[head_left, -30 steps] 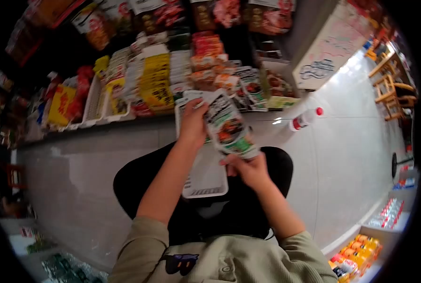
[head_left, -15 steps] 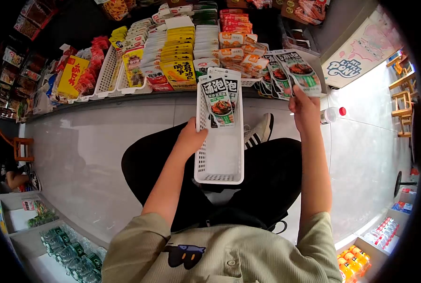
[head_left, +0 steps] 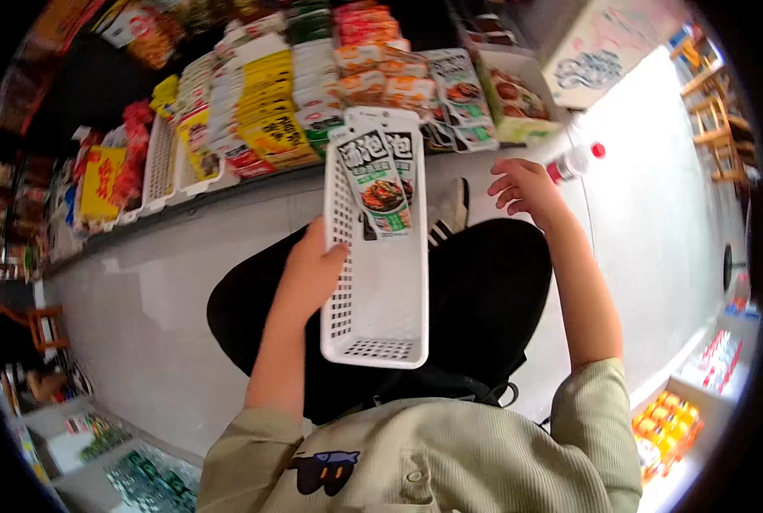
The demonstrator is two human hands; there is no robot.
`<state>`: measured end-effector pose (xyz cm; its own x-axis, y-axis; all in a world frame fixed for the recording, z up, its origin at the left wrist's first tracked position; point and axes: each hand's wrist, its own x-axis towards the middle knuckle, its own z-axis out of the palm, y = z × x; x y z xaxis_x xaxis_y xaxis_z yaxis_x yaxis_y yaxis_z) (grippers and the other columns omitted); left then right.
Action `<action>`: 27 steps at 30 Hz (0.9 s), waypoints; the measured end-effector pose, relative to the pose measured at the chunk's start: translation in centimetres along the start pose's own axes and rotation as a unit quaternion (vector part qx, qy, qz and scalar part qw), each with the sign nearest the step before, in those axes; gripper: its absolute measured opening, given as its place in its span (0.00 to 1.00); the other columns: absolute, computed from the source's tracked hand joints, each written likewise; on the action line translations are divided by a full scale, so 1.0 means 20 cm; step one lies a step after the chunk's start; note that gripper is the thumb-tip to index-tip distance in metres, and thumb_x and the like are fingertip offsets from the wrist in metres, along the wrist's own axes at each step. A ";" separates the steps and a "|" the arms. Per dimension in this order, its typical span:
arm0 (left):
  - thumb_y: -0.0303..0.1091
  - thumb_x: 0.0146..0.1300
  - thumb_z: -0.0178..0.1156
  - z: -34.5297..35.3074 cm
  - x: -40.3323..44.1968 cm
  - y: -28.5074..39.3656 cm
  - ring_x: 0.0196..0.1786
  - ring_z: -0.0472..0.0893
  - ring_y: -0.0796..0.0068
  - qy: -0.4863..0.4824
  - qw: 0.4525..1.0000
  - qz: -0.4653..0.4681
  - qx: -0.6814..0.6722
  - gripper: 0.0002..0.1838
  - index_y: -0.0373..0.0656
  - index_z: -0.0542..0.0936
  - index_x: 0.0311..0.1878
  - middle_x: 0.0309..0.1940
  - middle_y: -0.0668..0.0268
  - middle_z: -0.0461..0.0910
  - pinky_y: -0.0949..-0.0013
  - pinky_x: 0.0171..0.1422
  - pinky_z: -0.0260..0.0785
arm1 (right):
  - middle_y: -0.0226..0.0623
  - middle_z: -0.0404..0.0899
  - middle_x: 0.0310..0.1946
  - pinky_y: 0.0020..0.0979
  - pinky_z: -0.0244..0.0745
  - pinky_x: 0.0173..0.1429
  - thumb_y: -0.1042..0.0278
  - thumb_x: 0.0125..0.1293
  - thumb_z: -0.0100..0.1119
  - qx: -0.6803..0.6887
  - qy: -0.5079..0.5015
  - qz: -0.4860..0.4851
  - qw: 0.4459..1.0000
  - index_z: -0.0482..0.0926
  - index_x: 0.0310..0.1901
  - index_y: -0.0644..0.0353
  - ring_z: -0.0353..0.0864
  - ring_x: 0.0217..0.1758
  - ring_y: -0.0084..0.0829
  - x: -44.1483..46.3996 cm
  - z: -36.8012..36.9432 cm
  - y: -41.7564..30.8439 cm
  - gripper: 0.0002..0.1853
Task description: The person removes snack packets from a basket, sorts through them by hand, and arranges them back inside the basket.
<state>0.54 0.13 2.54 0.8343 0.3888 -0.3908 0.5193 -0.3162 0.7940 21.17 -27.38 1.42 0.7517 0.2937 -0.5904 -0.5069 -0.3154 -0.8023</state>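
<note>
My left hand [head_left: 311, 267] grips the left side wall of a long white plastic basket [head_left: 377, 349], held tilted above my lap. Inside its far end lie two overlapping snack packets [head_left: 375, 184] with black lettering and a food picture. My right hand [head_left: 525, 190] is in the air to the right of the basket, fingers apart and holding nothing. Beyond it, more packets of the same look [head_left: 460, 90] lie on the shelf edge, beside orange-and-white snack packs [head_left: 407, 88].
Rows of yellow snack packs [head_left: 270, 120] and white baskets [head_left: 161, 167] line the low shelf ahead. A clear bottle with a red cap [head_left: 574, 162] is on the floor at right. Bottled drinks stand in bins behind, with orange bottles [head_left: 665, 432] at right. Wooden chairs [head_left: 713, 128] stand farther off.
My right hand has let go of the packet it held over the shelf and drawn back, its fingers now spread. The basket has come nearer to me and tilted more, still in my left hand.
</note>
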 end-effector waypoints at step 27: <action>0.30 0.62 0.54 2.65 0.11 0.83 0.49 0.79 0.50 -0.269 0.859 0.301 0.316 0.16 0.37 0.69 0.52 0.43 0.47 0.79 0.56 0.51 0.70 | 0.45 0.47 0.73 0.54 0.42 0.72 0.48 0.67 0.44 -0.323 0.632 0.324 0.625 0.51 0.72 0.54 0.44 0.76 0.46 -1.44 -0.76 2.70 0.35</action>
<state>20.82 -50.18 -9.79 0.8634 -0.4112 -0.2924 -0.1803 -0.7926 0.5824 -21.46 -66.69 -23.48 0.4161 -0.9043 0.0958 -0.9089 -0.4168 0.0132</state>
